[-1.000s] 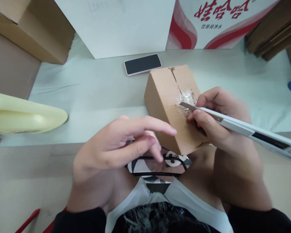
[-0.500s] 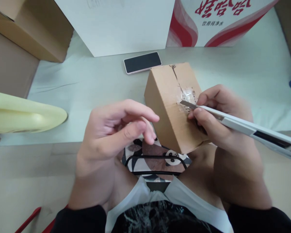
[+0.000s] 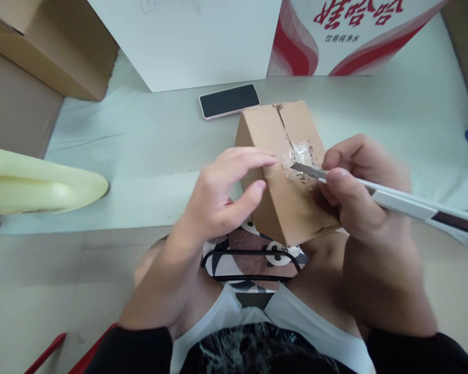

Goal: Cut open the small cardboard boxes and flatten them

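The box [image 3: 288, 208] is sitting at the table's [image 3: 159, 130] near edge, long axis running away from the person. The knife [image 3: 405, 205] is pointing leftward over the tape [image 3: 301, 151]; the nearer right hand [image 3: 359, 210] is gripping it. The left hand [image 3: 226, 192] is hanging open, empty, by the box's left edge, contact staying unclear.

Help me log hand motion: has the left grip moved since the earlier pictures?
Yes: against the phone, the left grip overall has moved forward and rightward.
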A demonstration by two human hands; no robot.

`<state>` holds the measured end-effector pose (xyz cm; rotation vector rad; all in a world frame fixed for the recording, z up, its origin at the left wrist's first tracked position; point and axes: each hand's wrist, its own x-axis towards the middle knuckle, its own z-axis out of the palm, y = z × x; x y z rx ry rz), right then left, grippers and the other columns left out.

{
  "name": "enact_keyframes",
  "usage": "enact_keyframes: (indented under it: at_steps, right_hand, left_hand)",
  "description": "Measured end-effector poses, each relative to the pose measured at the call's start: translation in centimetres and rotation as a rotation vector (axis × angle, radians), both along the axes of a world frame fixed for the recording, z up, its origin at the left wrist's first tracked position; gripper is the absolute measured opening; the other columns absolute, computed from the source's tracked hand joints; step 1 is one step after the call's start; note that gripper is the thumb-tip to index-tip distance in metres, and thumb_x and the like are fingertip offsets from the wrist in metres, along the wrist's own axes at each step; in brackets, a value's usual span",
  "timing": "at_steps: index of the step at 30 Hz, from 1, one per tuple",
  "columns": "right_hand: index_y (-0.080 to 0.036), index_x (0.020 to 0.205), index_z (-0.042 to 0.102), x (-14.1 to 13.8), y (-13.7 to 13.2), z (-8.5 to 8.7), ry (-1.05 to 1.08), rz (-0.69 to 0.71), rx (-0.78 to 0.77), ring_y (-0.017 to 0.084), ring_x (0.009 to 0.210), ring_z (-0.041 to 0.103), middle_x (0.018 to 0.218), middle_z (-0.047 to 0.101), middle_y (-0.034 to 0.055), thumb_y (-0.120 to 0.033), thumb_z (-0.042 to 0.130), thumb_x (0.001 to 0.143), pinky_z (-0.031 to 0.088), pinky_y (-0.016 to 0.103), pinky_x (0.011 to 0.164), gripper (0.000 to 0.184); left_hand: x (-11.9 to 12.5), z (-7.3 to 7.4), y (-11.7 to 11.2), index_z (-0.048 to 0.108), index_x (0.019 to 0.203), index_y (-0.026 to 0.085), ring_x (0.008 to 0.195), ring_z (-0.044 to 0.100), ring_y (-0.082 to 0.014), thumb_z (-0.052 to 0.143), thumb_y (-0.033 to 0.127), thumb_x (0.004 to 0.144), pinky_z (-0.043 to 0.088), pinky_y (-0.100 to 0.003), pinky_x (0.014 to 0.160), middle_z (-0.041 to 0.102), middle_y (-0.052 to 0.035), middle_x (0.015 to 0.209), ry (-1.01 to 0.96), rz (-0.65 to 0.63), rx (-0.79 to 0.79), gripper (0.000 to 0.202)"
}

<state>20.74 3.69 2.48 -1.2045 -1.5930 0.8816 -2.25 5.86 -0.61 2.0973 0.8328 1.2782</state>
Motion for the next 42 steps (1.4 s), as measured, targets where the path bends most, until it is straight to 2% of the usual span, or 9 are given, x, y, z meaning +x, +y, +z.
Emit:
enact_keyframes:
  at_steps: [3, 6, 9, 13, 15, 19, 22, 36, 42]
  right_hand:
    - [-0.027, 0.087, 0.057, -0.6, -0.2, 0.1, 0.046, -0.056, 0.001, 0.009, 0.042, 0.034, 0.055, 0.047, -0.0074, -0.044, 0.072, 0.097, 0.021, 0.028, 0.039, 0.025]
    - [-0.027, 0.087, 0.057, -1.0, -0.4, 0.4, 0.104, -0.126, -0.011, 0.01, 0.044, 0.04, 0.058, 0.051, -0.007, -0.036, 0.078, 0.093, 0.026, 0.028, 0.04, 0.023]
    - [-0.027, 0.098, 0.063, -0.9, -0.2, 0.5, 0.083, -0.149, -0.07, 0.01, 0.048, 0.045, 0.064, 0.056, -0.0062, -0.023, 0.075, 0.09, 0.033, 0.028, 0.044, 0.015]
    - [-0.027, 0.109, 0.067, -0.7, 0.3, 0.6, -0.068, -0.101, -0.134, 0.014, 0.057, 0.058, 0.076, 0.07, -0.0016, -0.024, 0.071, 0.09, 0.044, 0.029, 0.05, 0.02]
    - [-0.028, 0.105, 0.067, -0.9, 0.4, 0.9, -0.117, -0.123, -0.185, 0.015, 0.058, 0.059, 0.075, 0.071, -0.0009, -0.025, 0.069, 0.091, 0.044, 0.03, 0.05, 0.015]
    - [-0.026, 0.099, 0.066, -1.5, 0.1, 1.7, -0.127, -0.146, -0.24, 0.015, 0.058, 0.058, 0.072, 0.07, -0.0016, -0.023, 0.067, 0.09, 0.042, 0.029, 0.052, 0.01]
    - [-0.024, 0.099, 0.067, -1.7, -0.1, 1.8, -0.127, -0.142, -0.216, 0.013, 0.058, 0.058, 0.073, 0.071, -0.0012, -0.022, 0.066, 0.09, 0.044, 0.029, 0.054, 0.01]
    - [-0.023, 0.103, 0.075, -1.3, 0.6, 0.7, -0.36, -0.121, -0.088, 0.012, 0.057, 0.061, 0.076, 0.076, -0.0003, -0.023, 0.069, 0.087, 0.044, 0.028, 0.055, 0.017]
    - [-0.022, 0.1, 0.073, -1.2, 0.1, 0.8, -0.347, -0.111, -0.089, 0.011, 0.055, 0.058, 0.076, 0.074, -0.0014, -0.018, 0.068, 0.084, 0.041, 0.026, 0.053, 0.017]
  left_hand:
    - [0.5, -1.2, 0.6, 0.072, 0.128, 0.022, 0.143, 0.057, -0.0322, 0.061, 0.029, 0.101, 0.046, -0.056, 0.125, 0.07, -0.0097, 0.144, 0.228, 0.039, 0.126, 0.03]
    - [0.7, -1.5, 0.6, 0.072, 0.127, 0.023, 0.144, 0.053, -0.0329, 0.056, 0.032, 0.102, 0.043, -0.057, 0.126, 0.071, -0.0081, 0.141, 0.324, 0.063, 0.135, 0.031]
    - [0.9, -1.3, 0.4, 0.072, 0.117, 0.024, 0.138, 0.058, -0.033, 0.054, 0.032, 0.099, 0.046, -0.055, 0.12, 0.074, -0.0081, 0.132, 0.321, 0.117, 0.138, 0.027]
    - [1.4, -1.3, 0.1, 0.068, 0.102, 0.025, 0.137, 0.059, -0.0337, 0.057, 0.034, 0.095, 0.045, -0.055, 0.119, 0.075, -0.008, 0.126, 0.306, 0.134, 0.103, 0.015]
    - [1.5, -1.5, 0.1, 0.067, 0.104, 0.025, 0.14, 0.057, -0.0336, 0.057, 0.034, 0.095, 0.043, -0.055, 0.122, 0.074, -0.0083, 0.131, 0.295, 0.12, 0.086, 0.016]
    - [1.5, -2.1, 0.3, 0.068, 0.12, 0.024, 0.14, 0.057, -0.0326, 0.053, 0.031, 0.096, 0.042, -0.053, 0.124, 0.072, -0.0088, 0.137, 0.278, 0.11, 0.134, 0.029]
    - [1.5, -2.3, 0.3, 0.07, 0.125, 0.023, 0.137, 0.057, -0.0322, 0.052, 0.03, 0.097, 0.043, -0.052, 0.123, 0.072, -0.0094, 0.136, 0.282, 0.122, 0.156, 0.034]
    - [1.7, -2.0, 0.1, 0.073, 0.118, 0.024, 0.135, 0.057, -0.0324, 0.049, 0.033, 0.096, 0.042, -0.053, 0.122, 0.072, -0.0091, 0.132, 0.309, 0.149, 0.098, 0.034]
    - [1.7, -2.0, 0.1, 0.073, 0.118, 0.025, 0.133, 0.058, -0.0328, 0.051, 0.034, 0.094, 0.042, -0.053, 0.12, 0.073, -0.0093, 0.132, 0.311, 0.136, 0.085, 0.034]
